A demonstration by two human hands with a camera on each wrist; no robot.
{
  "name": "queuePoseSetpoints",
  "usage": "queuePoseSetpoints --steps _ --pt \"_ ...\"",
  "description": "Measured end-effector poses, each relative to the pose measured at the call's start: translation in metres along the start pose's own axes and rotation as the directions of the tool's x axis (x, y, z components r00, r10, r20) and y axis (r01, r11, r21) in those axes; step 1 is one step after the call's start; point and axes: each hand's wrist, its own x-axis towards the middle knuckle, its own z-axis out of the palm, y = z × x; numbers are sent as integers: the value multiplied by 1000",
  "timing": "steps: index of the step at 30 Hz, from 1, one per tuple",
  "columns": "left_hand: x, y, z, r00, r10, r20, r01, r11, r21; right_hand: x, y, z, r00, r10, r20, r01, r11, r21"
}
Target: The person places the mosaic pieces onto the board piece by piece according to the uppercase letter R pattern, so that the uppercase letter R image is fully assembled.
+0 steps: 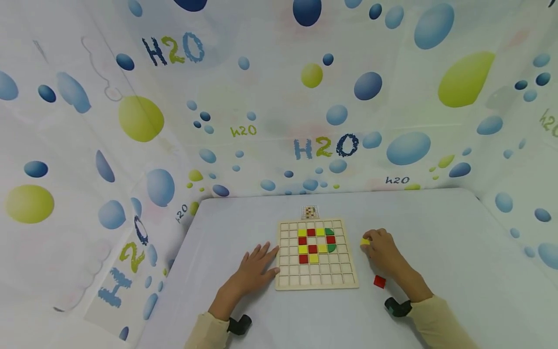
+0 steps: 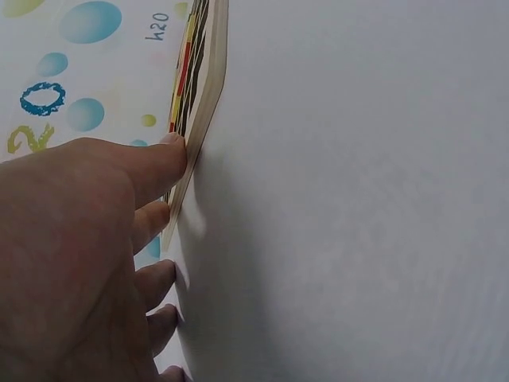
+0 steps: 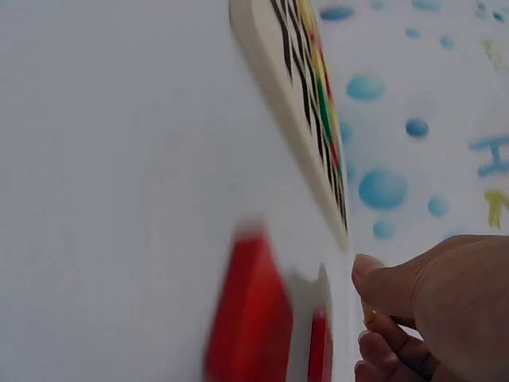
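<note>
A wooden grid board (image 1: 289,280) lies on the white table, with red, yellow and green pieces set in some of its squares. My left hand (image 1: 255,268) rests at the board's left edge, fingers spread. Its thumb (image 2: 163,163) touches the board's rim in the left wrist view. Right of the board, my right hand (image 1: 383,249) pinches a small yellow piece (image 1: 364,241) between thumb and fingers; most of that piece is covered in the right wrist view. Nearer to me lies a red square piece (image 1: 379,281). Two red shapes (image 3: 253,310) appear in the right wrist view, the closer one blurred.
Behind the board's far edge lies a small card (image 1: 310,212) printed with a coloured grid pattern. The white table (image 1: 235,218) meets a backdrop cloth (image 1: 270,87) with blue and green dots. Each wrist wears a dark camera (image 1: 397,307).
</note>
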Motion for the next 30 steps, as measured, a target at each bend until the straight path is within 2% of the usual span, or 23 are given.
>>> queuePoseSetpoints --steps 6,11,14,17,21,23,30 --pt "0 -2 1 1000 -7 4 7 1000 -9 2 -53 20 993 -119 26 119 993 16" --pt "2 -2 2 1000 -14 -1 14 1000 12 -1 -93 39 985 -158 68 155 987 44" --pt "3 -3 3 1000 -17 -6 17 1000 17 -5 -109 50 980 -186 72 183 982 48" --pt "2 -3 3 1000 -16 -3 16 1000 15 -9 -117 62 965 -252 66 250 968 31" --pt "1 -2 0 1000 -4 6 4 1000 7 -15 -122 71 929 -366 54 365 931 29" --pt "0 -1 -1 1000 -1 7 1 1000 1 -16 -122 73 917 -395 47 395 919 19" --pt "-2 2 -4 1000 8 1 -8 1000 -18 -14 -123 75 929 -354 110 360 932 -41"
